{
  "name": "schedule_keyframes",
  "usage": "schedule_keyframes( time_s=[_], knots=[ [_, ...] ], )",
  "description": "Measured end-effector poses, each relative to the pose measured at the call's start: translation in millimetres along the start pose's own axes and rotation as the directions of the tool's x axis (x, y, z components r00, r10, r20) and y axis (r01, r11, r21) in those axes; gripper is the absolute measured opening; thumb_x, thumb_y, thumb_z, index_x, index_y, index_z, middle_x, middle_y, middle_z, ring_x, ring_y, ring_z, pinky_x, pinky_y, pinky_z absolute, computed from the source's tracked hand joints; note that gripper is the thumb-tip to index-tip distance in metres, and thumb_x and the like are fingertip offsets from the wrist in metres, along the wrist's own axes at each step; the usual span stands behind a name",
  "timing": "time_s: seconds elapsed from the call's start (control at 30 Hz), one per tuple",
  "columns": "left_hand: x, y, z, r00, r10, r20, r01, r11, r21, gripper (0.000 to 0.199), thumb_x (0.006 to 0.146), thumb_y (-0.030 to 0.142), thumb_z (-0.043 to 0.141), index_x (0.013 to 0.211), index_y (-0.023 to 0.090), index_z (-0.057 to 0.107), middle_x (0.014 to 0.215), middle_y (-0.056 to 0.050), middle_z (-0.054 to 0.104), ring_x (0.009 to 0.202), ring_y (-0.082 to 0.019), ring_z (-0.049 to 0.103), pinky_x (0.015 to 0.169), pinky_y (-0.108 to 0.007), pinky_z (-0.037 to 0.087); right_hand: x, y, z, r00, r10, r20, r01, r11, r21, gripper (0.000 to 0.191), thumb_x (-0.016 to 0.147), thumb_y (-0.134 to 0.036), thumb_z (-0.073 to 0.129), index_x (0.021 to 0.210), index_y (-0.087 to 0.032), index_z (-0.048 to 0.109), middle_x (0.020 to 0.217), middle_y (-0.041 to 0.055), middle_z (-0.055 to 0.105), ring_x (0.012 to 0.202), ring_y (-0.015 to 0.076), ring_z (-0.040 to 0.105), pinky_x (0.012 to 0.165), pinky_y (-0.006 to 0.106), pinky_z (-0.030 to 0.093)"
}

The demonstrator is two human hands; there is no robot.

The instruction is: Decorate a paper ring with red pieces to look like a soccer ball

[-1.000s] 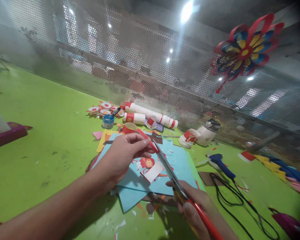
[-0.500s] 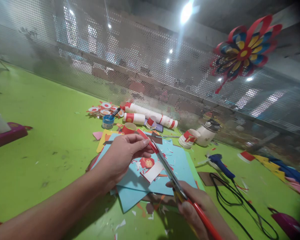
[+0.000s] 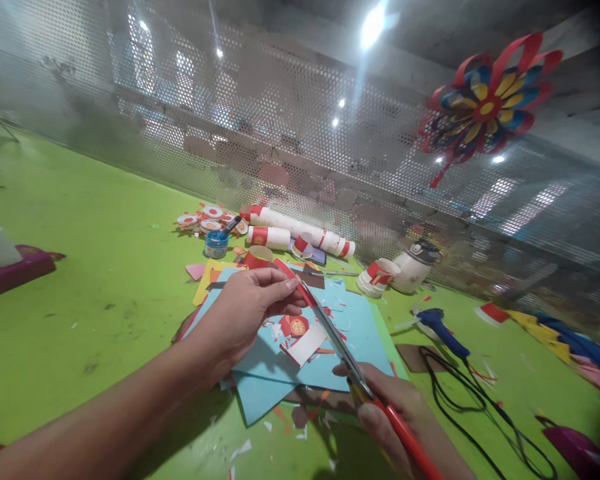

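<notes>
My left hand (image 3: 260, 297) pinches a narrow red paper strip (image 3: 285, 268) with a pale edge. In my right hand (image 3: 390, 407) is a pair of scissors (image 3: 345, 353) with red handles, its blades pointing up and left. Their tips lie along the strip, close to my left fingertips. Below both hands, light blue paper sheets (image 3: 360, 320) carry small red and white snippets. A red piece with a gold emblem (image 3: 297, 326) and a white strip (image 3: 307, 345) lie on the blue sheets.
Behind the sheets lie white tubes (image 3: 300, 227) with red bands and a blue-lidded jar (image 3: 216, 244). Paper cups (image 3: 377, 277) stand near a white pot (image 3: 416, 265). To the right is a blue glue gun (image 3: 443, 330) with a black cord (image 3: 433, 380). A perforated metal screen (image 3: 280, 133) stands behind.
The scissor blades have closed together along the red strip. Both hands stay in nearly the same place.
</notes>
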State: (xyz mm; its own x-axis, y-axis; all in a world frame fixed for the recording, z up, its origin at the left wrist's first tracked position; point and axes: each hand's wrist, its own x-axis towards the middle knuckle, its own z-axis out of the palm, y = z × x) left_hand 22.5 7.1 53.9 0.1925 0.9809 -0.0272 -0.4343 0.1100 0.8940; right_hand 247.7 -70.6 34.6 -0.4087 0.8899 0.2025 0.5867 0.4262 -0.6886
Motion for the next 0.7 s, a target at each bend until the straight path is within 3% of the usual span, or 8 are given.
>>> schedule_keyframes(
  time_s=[0.3,0.47,0.63,0.7],
  knots=[
    [-0.2,0.9,-0.3,1.0,0.002,-0.007,-0.002,1.0,0.004,0.012,0.079,0.021,0.072,0.074,0.011,0.073,0.081,-0.01,0.075,0.062,-0.012,0.064,0.067,-0.026,0.051,-0.2,1.1,1.6,0.999,0.044,-0.027,-0.044,0.999,-0.011,0.059,0.089,-0.068,0.042,0.112,-0.02,0.067,0.07,0.0031,0.064,0.063,0.0177,0.059,0.061,0.026,0.048],
    [-1.5,2.6,3.5,0.999,0.026,-0.029,-0.025,0.999,0.032,0.013,0.08,0.021,0.071,0.07,0.012,0.071,0.076,-0.008,0.074,0.06,-0.01,0.063,0.062,-0.022,0.049,2.4,-4.7,0.9,0.998,0.053,0.019,-0.053,0.999,0.008,0.061,0.089,-0.07,0.038,0.11,-0.021,0.068,0.063,0.0006,0.058,0.06,0.0153,0.054,0.059,0.023,0.048],
    [-2.7,2.9,5.7,0.999,0.044,-0.029,-0.042,0.998,0.054,0.013,0.079,0.022,0.072,0.07,0.012,0.071,0.092,-0.01,0.075,0.063,-0.01,0.063,0.066,-0.025,0.051,2.0,-3.7,1.4,0.999,0.042,-0.004,-0.042,0.999,0.002,0.063,0.089,-0.07,0.039,0.114,-0.02,0.066,0.064,0.0008,0.06,0.061,0.016,0.056,0.06,0.024,0.05],
    [-2.2,1.6,5.0,0.999,0.049,-0.022,-0.048,0.997,0.057,0.014,0.078,0.023,0.073,0.071,0.012,0.071,0.09,-0.01,0.074,0.067,-0.012,0.064,0.069,-0.026,0.052,1.6,-4.2,1.6,0.999,0.033,-0.023,-0.033,0.999,-0.021,0.062,0.089,-0.07,0.04,0.114,-0.019,0.066,0.066,0.0017,0.062,0.062,0.0167,0.058,0.061,0.025,0.05]
  ],
)
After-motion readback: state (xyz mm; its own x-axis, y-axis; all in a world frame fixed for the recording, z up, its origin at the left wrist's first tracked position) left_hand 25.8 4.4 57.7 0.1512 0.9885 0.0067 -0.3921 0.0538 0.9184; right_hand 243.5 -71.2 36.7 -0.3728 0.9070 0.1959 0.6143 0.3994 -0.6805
